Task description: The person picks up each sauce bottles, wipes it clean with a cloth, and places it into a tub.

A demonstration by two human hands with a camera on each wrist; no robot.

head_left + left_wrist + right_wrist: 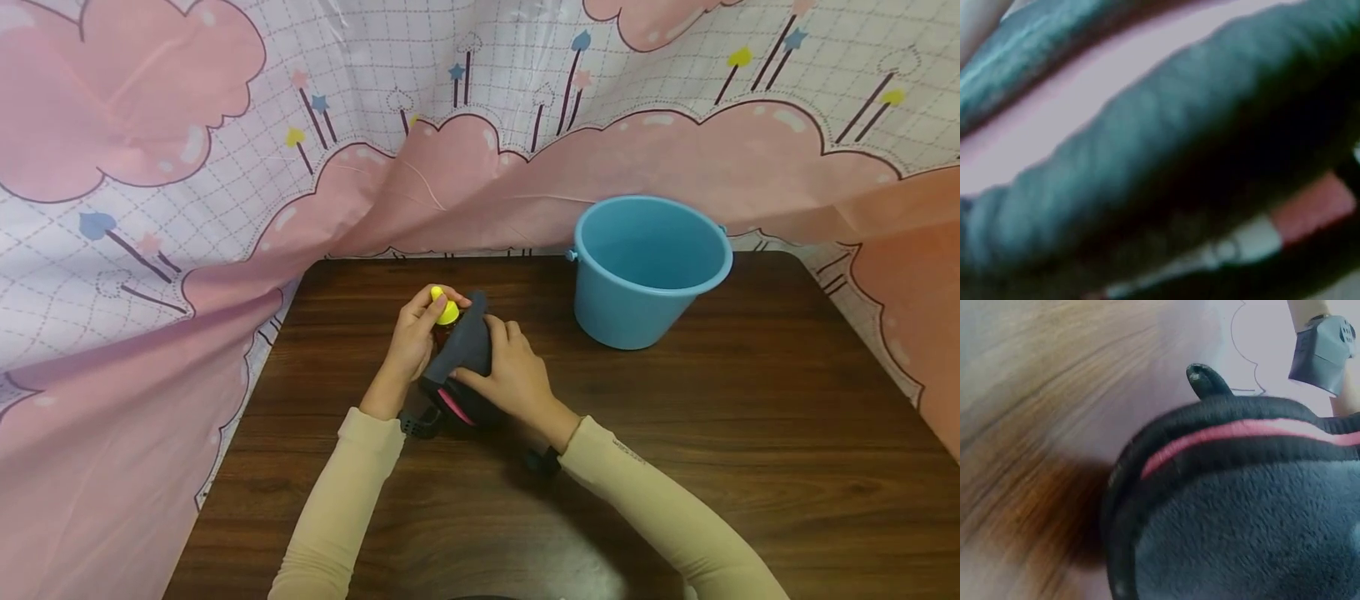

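My left hand (411, 333) pinches a small brown dropper bottle (444, 332) with a yellow cap (448, 312), thumb against the cap. Its lower part is hidden behind a dark grey padded cloth piece (467, 350). That piece has black edging and a pink inner strip (455, 406). From the right side, my right hand (517, 371) grips it, thumb and fingers spread over the grey face. In the right wrist view, the fuzzy cloth piece (1247, 531) shows a small black loop (1207, 381) at its edge. Blurred dark cloth (1147, 131) with a pink strip fills the left wrist view.
A light blue bucket (637, 308) stands at the back right of the brown wooden table (675, 433). Behind the table hangs a pink and white patterned curtain (465, 192). A grey device (1322, 356) sits on the left wrist.
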